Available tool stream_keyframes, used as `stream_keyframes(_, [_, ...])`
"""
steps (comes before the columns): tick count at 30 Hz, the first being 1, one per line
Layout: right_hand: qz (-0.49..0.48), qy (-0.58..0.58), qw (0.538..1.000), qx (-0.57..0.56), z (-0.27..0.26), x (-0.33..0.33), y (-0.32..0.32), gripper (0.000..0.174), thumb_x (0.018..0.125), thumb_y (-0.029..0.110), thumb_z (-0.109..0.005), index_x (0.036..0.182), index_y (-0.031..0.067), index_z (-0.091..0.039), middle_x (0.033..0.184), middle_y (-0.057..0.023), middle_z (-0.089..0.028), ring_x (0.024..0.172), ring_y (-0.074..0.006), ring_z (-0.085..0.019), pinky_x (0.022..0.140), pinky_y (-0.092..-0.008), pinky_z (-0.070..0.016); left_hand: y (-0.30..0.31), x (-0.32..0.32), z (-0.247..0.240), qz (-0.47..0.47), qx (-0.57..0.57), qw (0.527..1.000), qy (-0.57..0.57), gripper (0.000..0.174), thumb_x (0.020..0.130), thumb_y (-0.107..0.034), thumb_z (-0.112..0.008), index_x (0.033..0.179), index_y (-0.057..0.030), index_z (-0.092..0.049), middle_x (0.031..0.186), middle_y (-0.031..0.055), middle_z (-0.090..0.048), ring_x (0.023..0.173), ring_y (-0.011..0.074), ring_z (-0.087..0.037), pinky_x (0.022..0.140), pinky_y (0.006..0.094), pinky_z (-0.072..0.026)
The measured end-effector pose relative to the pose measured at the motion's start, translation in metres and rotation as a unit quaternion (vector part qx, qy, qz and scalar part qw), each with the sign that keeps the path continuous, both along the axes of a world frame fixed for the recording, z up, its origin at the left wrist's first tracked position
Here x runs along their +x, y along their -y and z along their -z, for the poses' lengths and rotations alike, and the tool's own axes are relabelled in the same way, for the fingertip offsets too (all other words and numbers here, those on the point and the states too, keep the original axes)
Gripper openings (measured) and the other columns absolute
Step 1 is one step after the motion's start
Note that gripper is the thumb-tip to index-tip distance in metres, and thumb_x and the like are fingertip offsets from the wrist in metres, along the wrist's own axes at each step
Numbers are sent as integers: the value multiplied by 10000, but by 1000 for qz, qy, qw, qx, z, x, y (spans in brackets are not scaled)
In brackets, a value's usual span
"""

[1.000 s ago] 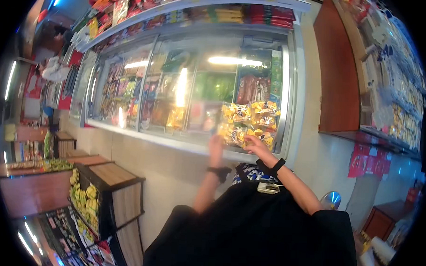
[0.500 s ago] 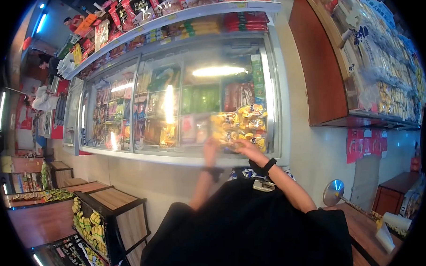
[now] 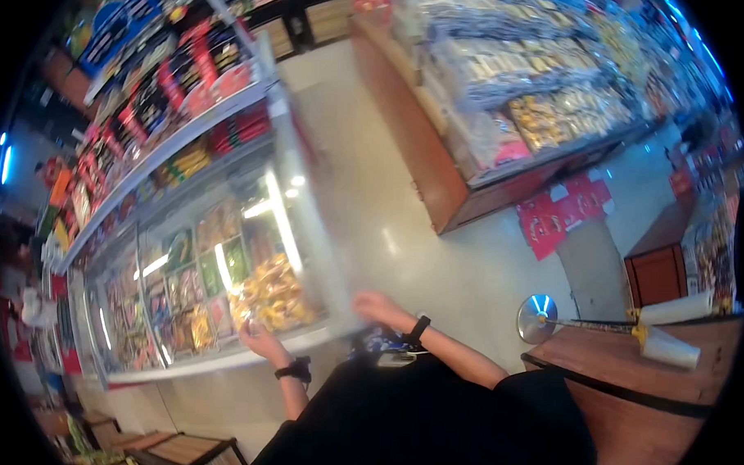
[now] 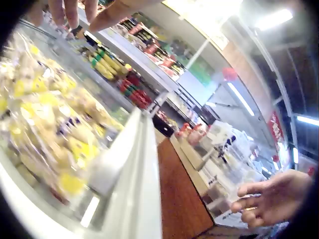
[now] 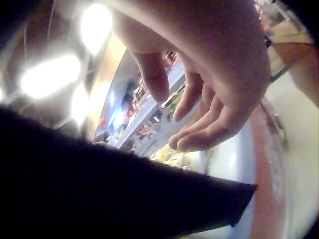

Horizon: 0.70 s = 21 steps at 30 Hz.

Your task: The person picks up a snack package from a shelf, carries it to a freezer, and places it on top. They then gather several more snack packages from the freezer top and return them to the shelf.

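Observation:
A chest freezer (image 3: 312, 339) with a glass top stands at the left of the head view. Yellow-and-clear plastic packets (image 3: 278, 291) are heaped at its near right corner, and they fill the left side of the left wrist view. Over the freezer's front rim, beside these packets, is my left hand (image 3: 262, 342); its fingers (image 4: 72, 14) hang loosely at the top of the left wrist view. To the right of the freezer's corner, my right hand (image 3: 383, 309) is in the air over the floor. Its fingers (image 5: 192, 97) are loosely bent, with nothing between them.
A wooden display stand (image 3: 408, 127) piled with bagged goods is across the aisle floor (image 3: 380, 233). Shelves of packets (image 3: 159, 102) run above the freezer's back. At the right, a wooden counter (image 3: 629, 381) carries rolls of plastic bags (image 3: 672, 307).
The head view has swung right, so the freezer now sits further left. My right hand has come away from the yellow packets and past the freezer's right edge. My left hand stays near the front rim.

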State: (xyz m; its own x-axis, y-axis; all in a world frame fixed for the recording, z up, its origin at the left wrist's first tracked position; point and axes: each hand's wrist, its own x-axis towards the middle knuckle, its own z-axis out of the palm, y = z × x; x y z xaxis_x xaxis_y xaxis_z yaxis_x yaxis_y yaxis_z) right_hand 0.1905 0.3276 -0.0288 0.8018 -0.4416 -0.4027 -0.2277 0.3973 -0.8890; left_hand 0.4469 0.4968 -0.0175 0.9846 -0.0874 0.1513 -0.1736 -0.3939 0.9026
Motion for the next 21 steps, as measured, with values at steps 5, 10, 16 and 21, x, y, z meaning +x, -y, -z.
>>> stream_keyframes(5, [206, -11, 978, -11, 0, -128, 45, 258, 924, 190, -563, 1137, 70, -647, 982, 1, -677, 859, -85, -594, 750, -254, -468, 113, -111, -12, 183, 1, 979, -95, 275, 873, -54, -592, 1137, 13, -553, 1088, 116, -588, 1070, 239, -558, 964, 361, -431])
stream_keyframes(10, [315, -30, 948, -29, 1, -228, 66, 189, 925, 169, -542, 1053, 76, -646, 932, -7, -678, 823, -91, -612, 747, -241, -473, 227, -214, -1, 395, -105, 889, -205, 280, 869, -9, -528, 1149, -14, -534, 1097, 106, -615, 981, 178, -614, 816, 287, -492])
stream_keyframes(16, [418, -25, 908, 15, 7, -301, 104, 173, 934, 164, -527, 1047, 85, -633, 921, -19, -678, 829, -104, -632, 753, -248, -480, 325, -319, 9, 513, -84, 802, -295, 253, 871, -8, -518, 1122, -21, -549, 1061, 102, -623, 962, 188, -626, 817, 296, -499])
stream_keyframes(21, [466, -15, 884, 38, 6, -348, 166, 195, 930, 187, -537, 1055, 71, -632, 935, -39, -679, 826, -129, -641, 754, -264, -495, 398, -402, 5, 608, -16, 727, -318, 230, 878, -30, -538, 1106, -43, -567, 1046, 75, -622, 934, 167, -610, 814, 293, -496])
